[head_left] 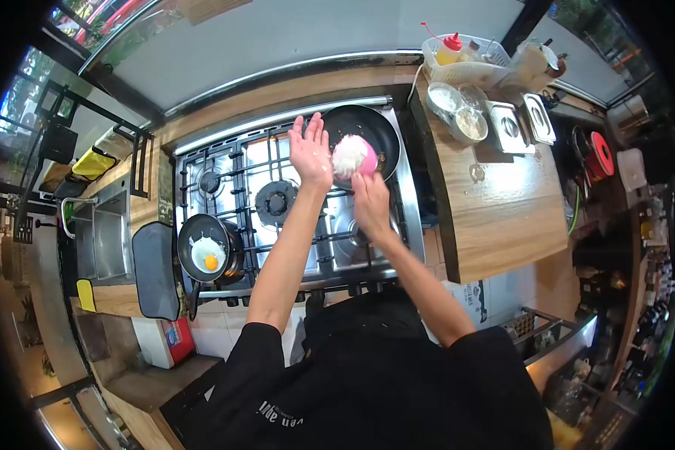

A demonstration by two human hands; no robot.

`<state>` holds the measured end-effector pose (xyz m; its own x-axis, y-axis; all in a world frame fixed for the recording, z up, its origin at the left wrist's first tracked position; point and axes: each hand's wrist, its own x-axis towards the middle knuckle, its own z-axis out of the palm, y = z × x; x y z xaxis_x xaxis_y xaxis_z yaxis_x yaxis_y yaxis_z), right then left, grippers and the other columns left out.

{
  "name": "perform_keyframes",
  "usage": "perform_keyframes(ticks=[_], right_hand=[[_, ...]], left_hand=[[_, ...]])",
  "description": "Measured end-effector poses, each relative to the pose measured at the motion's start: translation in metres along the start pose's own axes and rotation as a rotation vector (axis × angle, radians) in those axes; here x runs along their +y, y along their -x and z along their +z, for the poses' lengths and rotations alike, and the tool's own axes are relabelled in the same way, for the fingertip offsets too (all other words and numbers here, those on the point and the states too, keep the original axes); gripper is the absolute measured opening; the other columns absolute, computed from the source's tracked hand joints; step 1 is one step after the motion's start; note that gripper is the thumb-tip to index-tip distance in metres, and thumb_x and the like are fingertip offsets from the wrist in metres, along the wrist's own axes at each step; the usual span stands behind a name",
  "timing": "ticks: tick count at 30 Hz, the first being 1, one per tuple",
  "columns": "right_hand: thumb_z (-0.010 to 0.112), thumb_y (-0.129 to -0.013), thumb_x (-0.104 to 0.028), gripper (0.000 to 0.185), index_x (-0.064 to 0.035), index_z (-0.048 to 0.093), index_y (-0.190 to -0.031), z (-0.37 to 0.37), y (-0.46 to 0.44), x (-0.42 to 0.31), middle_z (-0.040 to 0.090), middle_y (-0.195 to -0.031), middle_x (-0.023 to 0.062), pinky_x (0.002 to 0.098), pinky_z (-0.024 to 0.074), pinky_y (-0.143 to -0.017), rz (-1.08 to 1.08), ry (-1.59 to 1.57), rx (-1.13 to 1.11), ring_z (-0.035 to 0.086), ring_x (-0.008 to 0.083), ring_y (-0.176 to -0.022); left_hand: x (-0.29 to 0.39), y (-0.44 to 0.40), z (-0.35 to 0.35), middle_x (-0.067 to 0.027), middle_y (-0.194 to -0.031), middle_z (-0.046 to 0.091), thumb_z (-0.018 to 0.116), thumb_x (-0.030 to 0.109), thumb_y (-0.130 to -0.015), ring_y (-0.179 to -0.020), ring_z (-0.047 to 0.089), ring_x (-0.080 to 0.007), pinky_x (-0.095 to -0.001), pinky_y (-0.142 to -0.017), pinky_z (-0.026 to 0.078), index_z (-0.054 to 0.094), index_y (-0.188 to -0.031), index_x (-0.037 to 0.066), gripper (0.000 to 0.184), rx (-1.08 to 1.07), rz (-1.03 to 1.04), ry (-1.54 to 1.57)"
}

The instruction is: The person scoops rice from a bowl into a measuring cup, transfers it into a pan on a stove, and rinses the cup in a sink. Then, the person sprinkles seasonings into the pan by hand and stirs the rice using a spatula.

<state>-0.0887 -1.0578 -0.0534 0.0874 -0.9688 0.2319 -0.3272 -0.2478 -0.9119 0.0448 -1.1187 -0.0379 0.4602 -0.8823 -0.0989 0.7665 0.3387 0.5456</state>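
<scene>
My right hand [371, 204] is closed on the near edge of a pink bowl [370, 156]. White rice [348, 154] is heaped in the bowl, which is tilted over a large black frying pan [386, 135] on the stove. To the left of the bowl, my left hand [311, 154] is palm up with its fingers stretched out. A few white bits stick to that palm, and nothing is gripped in it. A smaller pan [184, 247] sits on the front left of the stove, with a fried egg [206, 253] in it.
The gas stove [275, 201] has black grates. On the right, a wooden counter [502, 217] carries glass bowls [469, 125], metal lidded containers [508, 127] and a white basket [457, 69] with squeeze bottles. A metal sink [103, 240] is at the left, with a dark board [156, 270] beside the stove.
</scene>
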Motion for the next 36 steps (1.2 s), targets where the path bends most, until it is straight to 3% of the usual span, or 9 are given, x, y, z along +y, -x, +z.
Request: perform_keyframes(ticks=[3, 5, 9, 16, 21, 23, 30, 33, 36], right_hand=[[0.053, -0.092, -0.023, 0.030, 0.0020, 0.058, -0.076, -0.012, -0.065, 0.036, 0.049, -0.082, 0.0217, 0.0420, 0.0408, -0.070, -0.071, 0.134, -0.090, 0.051, 0.0339, -0.077], [0.063, -0.082, -0.013, 0.017, 0.0003, 0.060, -0.072, -0.017, -0.097, 0.063, 0.048, -0.084, 0.0226, 0.0438, 0.0429, -0.068, -0.280, 0.195, -0.097, 0.051, 0.0364, -0.076], [0.059, -0.074, -0.010, 0.014, 0.0011, 0.061, -0.066, -0.039, -0.133, 0.094, 0.048, -0.088, 0.0198, 0.0421, 0.0431, -0.075, -0.683, 0.471, -0.343, 0.050, 0.0347, -0.085], [0.062, -0.073, -0.014, 0.014, -0.0026, 0.061, -0.064, -0.051, -0.143, 0.085, 0.050, -0.087, 0.0151, 0.0409, 0.0439, -0.072, -0.792, 0.381, -0.403, 0.050, 0.0317, -0.083], [0.057, -0.086, -0.026, 0.028, -0.0004, 0.065, -0.077, -0.078, -0.175, 0.051, 0.060, -0.074, 0.0150, 0.0394, 0.0466, -0.063, -0.609, 0.441, -0.303, 0.058, 0.0292, -0.073], [0.056, -0.087, -0.026, 0.027, -0.0028, 0.068, -0.080, -0.094, -0.172, 0.021, 0.065, -0.077, 0.0160, 0.0367, 0.0474, -0.064, 0.203, -0.043, -0.418, 0.061, 0.0280, -0.072], [0.052, -0.089, -0.027, 0.030, -0.0034, 0.067, -0.078, -0.051, -0.120, 0.021, 0.062, -0.075, 0.0169, 0.0387, 0.0483, -0.064, -0.514, 0.416, -0.364, 0.059, 0.0312, -0.073], [0.055, -0.087, -0.030, 0.031, -0.0048, 0.070, -0.075, -0.053, -0.125, 0.044, 0.060, -0.081, 0.0200, 0.0447, 0.0495, -0.069, -0.362, 0.412, -0.318, 0.061, 0.0344, -0.073], [0.052, -0.088, -0.032, 0.033, -0.0073, 0.070, -0.076, -0.085, -0.139, 0.049, 0.062, -0.082, 0.0208, 0.0457, 0.0504, -0.069, -0.381, 0.458, -0.379, 0.062, 0.0373, -0.071]], left_hand=[[-0.040, -0.027, 0.011, -0.0200, -0.133, 0.045, 0.052, 0.030, -0.093, -0.126, 0.040, -0.0311, -0.0390, -0.110, 0.024, 0.036, -0.134, 0.006, 0.050, 0.017, 0.149, -0.386], [-0.050, -0.046, 0.001, -0.0193, -0.122, 0.050, 0.066, 0.012, -0.078, -0.119, 0.044, -0.0329, -0.0381, -0.105, 0.032, 0.048, -0.124, 0.003, 0.050, -0.095, 0.491, -1.293], [-0.054, -0.064, -0.003, -0.0171, -0.102, 0.051, 0.063, 0.003, -0.072, -0.097, 0.050, -0.0309, -0.0389, -0.088, 0.042, 0.056, -0.103, 0.001, 0.032, 0.141, 0.474, -1.566], [-0.036, -0.065, 0.004, -0.0073, -0.092, 0.058, 0.056, 0.012, -0.087, -0.087, 0.055, -0.0172, -0.0312, -0.074, 0.045, 0.057, -0.097, 0.001, 0.015, 0.291, 0.461, -0.922], [-0.027, -0.061, 0.028, -0.0078, -0.111, 0.061, 0.033, 0.044, -0.098, -0.107, 0.051, -0.0177, -0.0366, -0.092, 0.035, 0.057, -0.115, 0.009, 0.046, 0.091, 0.251, -0.743], [-0.030, -0.058, 0.031, -0.0118, -0.123, 0.058, 0.024, 0.055, -0.097, -0.122, 0.044, -0.0227, -0.0419, -0.104, 0.022, 0.047, -0.130, 0.010, 0.061, 0.031, 0.155, -0.666], [-0.048, -0.064, 0.023, -0.0185, -0.138, 0.047, 0.016, 0.060, -0.096, -0.140, 0.024, -0.0283, -0.0433, -0.112, 0.007, 0.028, -0.143, 0.008, 0.071, 0.186, 0.098, -0.254], [-0.042, -0.057, 0.030, -0.0205, -0.132, 0.050, 0.027, 0.052, -0.098, -0.130, 0.039, -0.0302, -0.0435, -0.111, 0.020, 0.033, -0.138, 0.003, 0.063, 0.216, 0.148, -0.162], [-0.044, -0.047, 0.010, -0.0081, -0.099, 0.058, 0.054, 0.022, -0.092, -0.091, 0.054, -0.0181, -0.0301, -0.086, 0.042, 0.052, -0.113, 0.001, 0.030, 0.250, 0.166, -0.741]])
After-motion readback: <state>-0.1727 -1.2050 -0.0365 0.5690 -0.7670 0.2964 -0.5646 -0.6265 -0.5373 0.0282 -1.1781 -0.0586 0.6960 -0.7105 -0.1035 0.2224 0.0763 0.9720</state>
